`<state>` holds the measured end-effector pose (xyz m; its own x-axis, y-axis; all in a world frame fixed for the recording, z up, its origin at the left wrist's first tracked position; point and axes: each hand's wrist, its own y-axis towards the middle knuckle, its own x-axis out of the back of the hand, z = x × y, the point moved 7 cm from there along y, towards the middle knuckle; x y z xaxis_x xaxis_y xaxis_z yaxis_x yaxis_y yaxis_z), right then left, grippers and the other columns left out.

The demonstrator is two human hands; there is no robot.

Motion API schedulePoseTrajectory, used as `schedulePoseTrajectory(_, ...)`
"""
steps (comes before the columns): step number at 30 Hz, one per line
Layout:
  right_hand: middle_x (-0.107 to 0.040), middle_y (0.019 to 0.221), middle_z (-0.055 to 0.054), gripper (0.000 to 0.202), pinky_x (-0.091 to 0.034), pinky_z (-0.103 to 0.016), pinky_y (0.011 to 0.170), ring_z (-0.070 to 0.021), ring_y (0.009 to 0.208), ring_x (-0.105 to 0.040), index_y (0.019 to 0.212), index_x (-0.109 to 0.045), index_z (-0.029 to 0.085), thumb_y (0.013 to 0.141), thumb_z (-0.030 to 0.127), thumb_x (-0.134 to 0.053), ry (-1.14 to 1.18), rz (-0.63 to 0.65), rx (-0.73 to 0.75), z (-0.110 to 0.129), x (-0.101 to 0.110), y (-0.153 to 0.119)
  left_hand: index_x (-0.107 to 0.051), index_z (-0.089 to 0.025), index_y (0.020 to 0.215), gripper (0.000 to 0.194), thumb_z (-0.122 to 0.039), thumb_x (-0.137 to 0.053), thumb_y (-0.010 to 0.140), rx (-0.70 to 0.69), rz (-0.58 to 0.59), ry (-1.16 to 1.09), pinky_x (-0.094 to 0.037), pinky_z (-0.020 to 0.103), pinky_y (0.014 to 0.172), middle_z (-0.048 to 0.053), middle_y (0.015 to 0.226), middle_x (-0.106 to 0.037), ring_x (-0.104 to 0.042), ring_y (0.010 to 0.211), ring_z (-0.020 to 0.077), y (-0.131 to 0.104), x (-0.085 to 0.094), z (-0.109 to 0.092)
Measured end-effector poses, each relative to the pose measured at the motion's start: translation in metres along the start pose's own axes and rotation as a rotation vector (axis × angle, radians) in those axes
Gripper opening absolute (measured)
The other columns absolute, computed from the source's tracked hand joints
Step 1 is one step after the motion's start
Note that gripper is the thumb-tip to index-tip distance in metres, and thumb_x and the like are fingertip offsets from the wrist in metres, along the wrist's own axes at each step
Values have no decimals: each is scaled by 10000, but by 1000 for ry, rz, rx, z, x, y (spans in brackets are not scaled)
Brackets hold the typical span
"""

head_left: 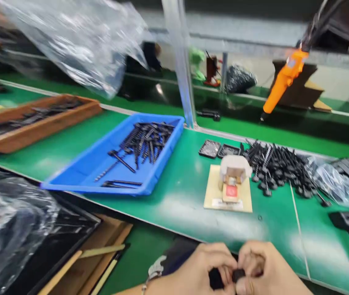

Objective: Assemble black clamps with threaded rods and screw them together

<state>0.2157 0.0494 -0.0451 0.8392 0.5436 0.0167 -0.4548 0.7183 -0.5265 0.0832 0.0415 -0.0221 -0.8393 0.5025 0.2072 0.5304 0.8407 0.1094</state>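
Note:
At the bottom of the head view, my left hand (203, 264) and my right hand (268, 266) meet just in front of the table's near edge, fingers curled. A small black part (215, 279) is gripped in my left hand; its exact kind does not show. Between the fingertips of my right hand is a small dark round piece (238, 275), close beside the left fingers. Beyond the hands, a fixture (235, 170) with a white top and a red pad stands on a cream base plate (212, 186). A tiny black ring (260, 217) lies to its right.
A blue tray (79, 174) holds black screw-like parts. More black long-stemmed parts (277, 164) are heaped right of the fixture, near clear plastic bags (336, 184). An orange electric screwdriver (286, 80) hangs above. Plastic sheeting (79, 37) hangs upper left, before a brown tray (42, 127).

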Motion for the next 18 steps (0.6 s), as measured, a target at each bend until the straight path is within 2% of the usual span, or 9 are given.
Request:
schedulePoseTrajectory(2, -502, 580, 62, 486, -353, -172, 514, -68, 551, -444, 768, -626, 141, 552, 443, -939, 115, 16, 51, 7, -3, -3, -679, -161, 997, 234, -75, -645, 782, -69, -68, 34, -502, 212, 643, 11, 736, -626, -606, 653, 121, 2, 5, -17)
schedulePoseTrajectory(5, -566, 643, 42, 375, -400, -163, 561, -69, 578, -501, 808, -604, 147, 721, 406, -861, 222, 14, 169, 21, -5, -12, -683, -163, 982, 211, -63, -624, 806, -28, -83, 0, -513, 198, 619, 3, 743, -615, -595, 629, 108, 7, 12, -27)
schedulePoseTrajectory(10, -663, 765, -9, 155, -491, -188, 643, -116, 697, -650, 898, -625, 170, 925, 315, -671, 119, -7, 398, 31, -3, -27, -689, -159, 1012, 232, -55, -662, 806, -35, -62, -36, -525, 199, 653, 0, 760, -616, -587, 660, 106, 8, 15, -31)
schedulePoseTrajectory(14, -678, 855, -33, 82, -506, -220, 687, -131, 771, -640, 1008, -678, 194, 953, 220, -622, -67, -62, 630, 37, 3, -36, -685, -158, 990, 210, -58, -674, 805, -66, -32, -7, -515, 201, 656, -1, 747, -612, -579, 673, 116, 7, 12, -33)
schedulePoseTrajectory(18, -683, 889, -34, 187, -520, -222, 712, -126, 787, -636, 1082, -687, 215, 934, 123, -621, -107, -62, 748, 40, 5, -40, -684, -158, 1001, 246, -44, -688, 783, -77, -13, 9, -518, 184, 673, 0, 771, -618, -587, 682, 109, 9, 10, -37)
